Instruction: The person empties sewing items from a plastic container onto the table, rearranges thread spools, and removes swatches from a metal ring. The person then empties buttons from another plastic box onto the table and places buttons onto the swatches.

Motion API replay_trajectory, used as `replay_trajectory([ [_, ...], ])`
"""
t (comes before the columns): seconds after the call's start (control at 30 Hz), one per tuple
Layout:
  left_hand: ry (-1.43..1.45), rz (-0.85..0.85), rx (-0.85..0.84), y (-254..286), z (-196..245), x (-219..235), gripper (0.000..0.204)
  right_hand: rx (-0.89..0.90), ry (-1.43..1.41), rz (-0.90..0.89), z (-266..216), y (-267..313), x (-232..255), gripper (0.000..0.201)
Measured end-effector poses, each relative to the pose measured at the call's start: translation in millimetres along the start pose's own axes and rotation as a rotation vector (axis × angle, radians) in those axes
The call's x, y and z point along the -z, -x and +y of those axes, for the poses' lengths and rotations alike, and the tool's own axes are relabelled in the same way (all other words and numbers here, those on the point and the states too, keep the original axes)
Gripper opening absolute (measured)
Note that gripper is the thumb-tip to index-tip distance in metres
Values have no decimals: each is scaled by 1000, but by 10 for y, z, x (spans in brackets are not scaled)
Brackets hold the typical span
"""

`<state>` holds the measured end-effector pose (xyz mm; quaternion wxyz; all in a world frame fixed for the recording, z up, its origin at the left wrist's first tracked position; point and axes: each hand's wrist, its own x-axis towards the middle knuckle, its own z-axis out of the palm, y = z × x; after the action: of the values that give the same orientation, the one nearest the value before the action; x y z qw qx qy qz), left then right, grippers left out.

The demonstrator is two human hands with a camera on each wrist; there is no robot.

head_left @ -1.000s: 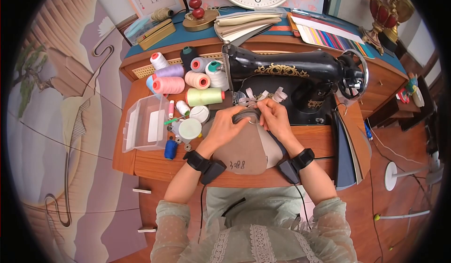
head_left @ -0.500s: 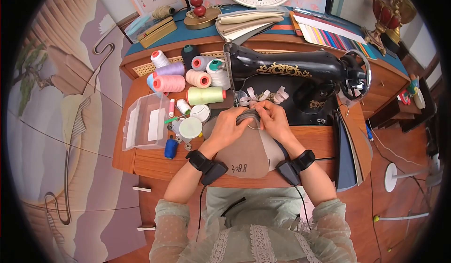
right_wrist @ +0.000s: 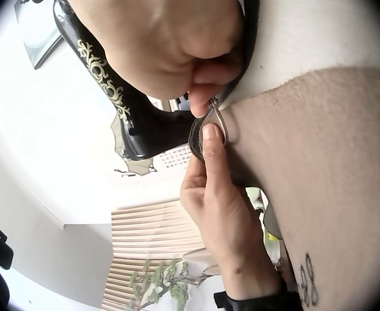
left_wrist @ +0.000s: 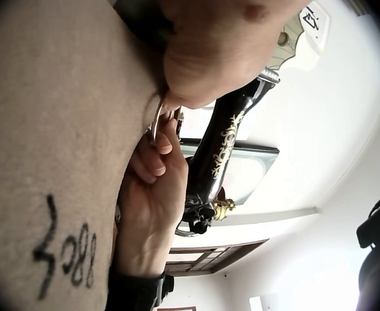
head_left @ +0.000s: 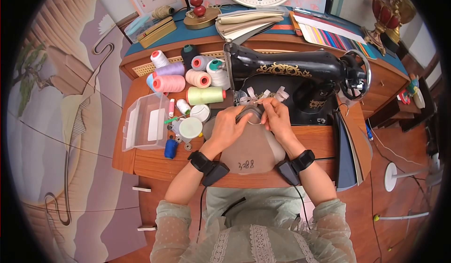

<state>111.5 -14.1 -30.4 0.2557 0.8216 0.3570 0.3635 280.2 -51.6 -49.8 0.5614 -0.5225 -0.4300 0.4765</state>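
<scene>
A bundle of fabric or leather swatches hangs from a thin metal ring (right_wrist: 221, 120). The top swatch (head_left: 246, 145) is taupe with the handwritten number 3088 and drapes toward the table's front edge; a paler one (right_wrist: 293, 39) shows at its side in the right wrist view. My left hand (head_left: 225, 129) grips the bundle's gathered upper end, its thumb lying by the ring in the right wrist view. With thumb and fingers, my right hand (head_left: 278, 119) pinches at the ring's far side. The pinched spot itself is mostly hidden behind the fingers.
A black sewing machine (head_left: 286, 65) stands just beyond my hands, pale ribbons (head_left: 282, 94) beside its needle end. Several thread spools (head_left: 169, 83), a clear plastic box (head_left: 143, 122) and a round pale-lidded tub (head_left: 190, 128) are on the left. Dark swatches (head_left: 345, 155) hang at the right edge.
The taupe swatch has swung a little rightward and now covers more of the paler swatch and the dark edge. My right hand has shifted slightly right; the left keeps its grip.
</scene>
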Motion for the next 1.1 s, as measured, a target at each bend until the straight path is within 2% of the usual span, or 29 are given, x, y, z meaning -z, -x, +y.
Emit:
replay_trajectory([
  [0.07, 46, 33, -4, -13, -11, -2, 24, -2, -127, 71, -61, 14, 3, 25],
  [0.17, 90, 57, 30, -29, -6, 18, 22, 48, -254, 55, -53, -37, 85, 27],
  [0.3, 119, 85, 113, -40, -52, 35, 21, 14, -296, 38, -104, 7, 72, 35],
  [0.37, 124, 90, 131, -40, -102, 29, 21, -2, -290, -96, -105, 19, 81, 48],
  [0.57, 185, 102, 155, -41, -119, 45, 22, -7, -215, -175, -157, 44, 46, 62],
  [0.83, 232, 102, 168, -44, -119, 41, 22, 15, -184, -180, -165, 57, 26, 60],
  [0.93, 205, 115, 108, -45, -62, 73, 22, 34, -206, -183, -177, 71, 16, 56],
  [1.1, 206, 11, 164, -51, -32, 118, 23, 38, -243, -170, -197, 78, 35, 51],
])
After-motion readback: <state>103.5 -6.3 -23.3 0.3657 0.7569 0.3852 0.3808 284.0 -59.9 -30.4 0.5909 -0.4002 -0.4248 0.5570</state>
